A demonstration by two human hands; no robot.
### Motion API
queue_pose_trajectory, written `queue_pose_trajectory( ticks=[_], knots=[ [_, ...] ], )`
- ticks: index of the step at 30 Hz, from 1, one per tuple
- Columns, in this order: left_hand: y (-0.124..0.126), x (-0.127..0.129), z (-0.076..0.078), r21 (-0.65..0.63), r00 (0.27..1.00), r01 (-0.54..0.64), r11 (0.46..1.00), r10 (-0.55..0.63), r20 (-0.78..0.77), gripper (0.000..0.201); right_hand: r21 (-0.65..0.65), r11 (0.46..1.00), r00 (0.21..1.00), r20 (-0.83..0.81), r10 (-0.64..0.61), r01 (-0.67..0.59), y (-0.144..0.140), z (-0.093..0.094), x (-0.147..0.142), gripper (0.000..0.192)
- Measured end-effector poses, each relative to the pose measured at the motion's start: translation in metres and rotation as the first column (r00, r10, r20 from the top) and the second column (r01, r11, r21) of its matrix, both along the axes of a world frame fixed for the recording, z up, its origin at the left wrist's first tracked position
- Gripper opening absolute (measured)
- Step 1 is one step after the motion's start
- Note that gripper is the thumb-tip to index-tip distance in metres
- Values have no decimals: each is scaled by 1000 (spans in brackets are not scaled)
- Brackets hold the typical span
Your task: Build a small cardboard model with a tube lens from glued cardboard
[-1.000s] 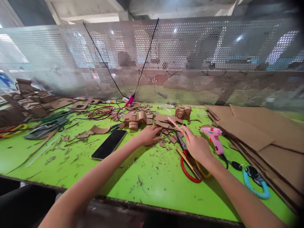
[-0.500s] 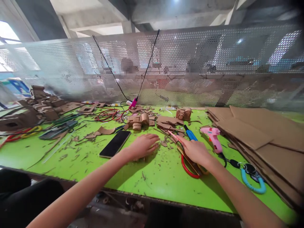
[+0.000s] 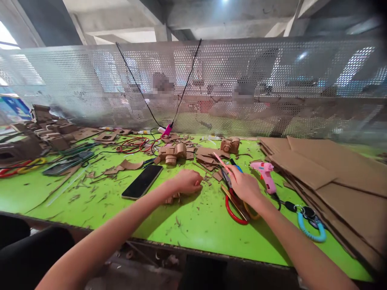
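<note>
Cardboard scraps, brown and rough at the edges, lie under my left hand near the middle of the bench, which has a smooth bright green top. This hand is curled almost into a fist over the scraps; whether it pinches one, I cannot tell. My right hand pinches one thin pink strip, flat and long, which points up toward the far edge. Under this hand lie two pairs of scissors, one with red loops and one with yellow loops. One pink plastic glue gun stands just beside, toward the right edge. One black glossy phone lies flat left of my left hand.
</note>
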State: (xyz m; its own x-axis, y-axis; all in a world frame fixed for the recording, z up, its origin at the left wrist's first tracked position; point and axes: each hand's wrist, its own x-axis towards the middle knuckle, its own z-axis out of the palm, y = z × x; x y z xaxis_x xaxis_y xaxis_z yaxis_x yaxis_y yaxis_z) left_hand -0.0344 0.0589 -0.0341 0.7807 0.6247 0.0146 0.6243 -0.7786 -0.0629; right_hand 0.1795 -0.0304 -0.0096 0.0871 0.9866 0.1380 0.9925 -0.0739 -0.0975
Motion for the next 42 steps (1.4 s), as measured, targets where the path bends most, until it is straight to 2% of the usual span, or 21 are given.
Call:
queue_pose_trajectory(
  ticks=[2,5,7,10,14,17,21,23,24,27,29,32,34,37,39,42],
  knots=[
    [10,-3,2,30,999,-49,998,48,25,16,3,1000,1000,-6,18,-18,-1,-2,-1,41],
    [26,5,0,74,997,-66,995,62,55,28,9,1000,1000,-13,23,-23,-1,-3,0,41],
    [34,16,-4,94,998,-50,994,45,52,31,13,1000,1000,-17,14,-14,-1,-3,1,41],
    [42,32,-9,110,1000,-12,994,9,24,25,1,1000,1000,-21,0,0,1,-1,5,41],
    [45,38,-9,117,998,52,992,-49,-24,27,-13,1000,1000,-6,-19,19,4,-2,10,41],
    [43,28,0,144,999,43,989,-41,-19,31,-45,999,999,16,-28,29,3,-1,12,45],
    [38,-2,19,135,1000,7,991,-5,-20,30,-124,992,995,102,21,-8,-7,5,7,55],
    [35,-19,28,80,999,10,997,-7,-45,21,-143,988,988,134,80,-61,-15,9,1,55],
    [35,-26,32,8,997,16,1000,-15,-69,18,-153,984,984,139,114,-92,-20,11,-3,55],
    [36,-39,35,-113,994,30,993,-41,-98,16,-194,965,970,132,204,-177,-32,12,-15,58],
    [37,-37,31,-85,998,3,996,-9,-64,19,-234,951,959,150,240,-202,-36,11,-20,61],
    [36,-21,18,-40,999,-33,999,33,4,27,-283,948,952,216,214,-149,-39,7,-22,60],
    [33,-5,8,-45,999,3,999,-1,45,35,-292,950,955,236,181,-108,-39,6,-21,58],
    [29,17,-6,-76,989,124,989,-117,90,50,-284,953,957,231,175,-106,-39,8,-19,57],
    [27,27,-13,-81,984,156,984,-147,99,46,-280,954,958,226,174,-107,-39,10,-19,56],
    [29,35,-18,-108,985,131,986,-116,129,42,-282,952,963,202,179,-118,-39,17,-17,49]
  ],
)
